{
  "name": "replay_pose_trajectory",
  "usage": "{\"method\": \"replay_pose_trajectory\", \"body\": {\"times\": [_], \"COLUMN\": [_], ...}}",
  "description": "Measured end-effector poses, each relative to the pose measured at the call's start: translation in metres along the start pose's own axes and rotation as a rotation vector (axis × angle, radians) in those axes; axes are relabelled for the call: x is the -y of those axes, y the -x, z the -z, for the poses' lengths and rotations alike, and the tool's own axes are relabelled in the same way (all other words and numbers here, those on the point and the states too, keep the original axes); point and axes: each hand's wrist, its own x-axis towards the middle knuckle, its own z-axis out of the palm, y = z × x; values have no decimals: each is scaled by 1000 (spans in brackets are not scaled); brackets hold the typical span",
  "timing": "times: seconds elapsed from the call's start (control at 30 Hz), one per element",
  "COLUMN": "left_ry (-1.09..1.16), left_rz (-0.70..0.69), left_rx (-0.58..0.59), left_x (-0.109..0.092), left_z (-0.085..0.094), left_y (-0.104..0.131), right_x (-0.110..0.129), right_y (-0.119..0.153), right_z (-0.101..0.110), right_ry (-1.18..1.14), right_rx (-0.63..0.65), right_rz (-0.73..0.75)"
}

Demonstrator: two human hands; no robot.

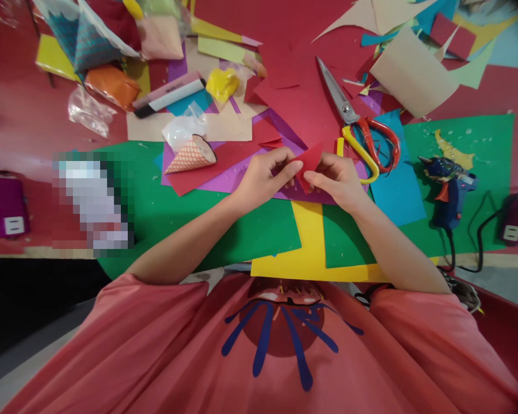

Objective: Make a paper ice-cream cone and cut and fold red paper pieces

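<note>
Between both hands is a small piece of red paper [309, 163], bent or folded, held up over the purple sheet. My left hand [267, 175] pinches its left side between thumb and fingers. On its right side, my right hand [339, 178] grips it the same way. A little folded red scrap [271, 142] lies just beyond my left hand. Left of that hand rests a paper cone [192, 157] with a red grid pattern. Scissors [347, 112] with one red and one yellow handle lie close to my right hand, blades pointing away.
A hot glue gun [451, 198] with a black cord lies at the right on green sheet [492, 149]. Markers [172, 95], bagged yellow clay [223, 85] and paper scraps cover the far side. A blurred-out object [97, 201] is at the left. A yellow sheet [308, 230] reaches the near edge.
</note>
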Motion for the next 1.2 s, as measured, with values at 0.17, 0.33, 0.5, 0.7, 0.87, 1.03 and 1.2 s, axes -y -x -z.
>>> {"method": "replay_pose_trajectory", "body": {"times": [0.17, 0.33, 0.5, 0.7, 0.87, 1.03, 1.2], "left_ry": [7, 20, 24, 26, -53, -24, 137], "left_rz": [2, -22, 1, 24, 1, 5, 89], "left_rx": [-3, -30, -3, 14, 7, 29, -44], "left_x": [3, 4, 2, 2, 1, -2, -2], "left_z": [0, 2, 2, 3, 4, 2, 1], "left_y": [0, 0, 0, 0, 1, 0, -1], "right_x": [-1, -3, -2, -2, 0, -2, 16], "right_y": [-1, -1, -1, -1, 1, 2, 6], "right_z": [-2, 0, 1, 1, 1, 0, 8], "right_ry": [23, 43, 74, 83, 130, 253, 255], "right_rx": [-32, -54, -110, -94, -56, -19, -147], "right_rz": [15, -27, -37, -49, -72, 18, 77]}}
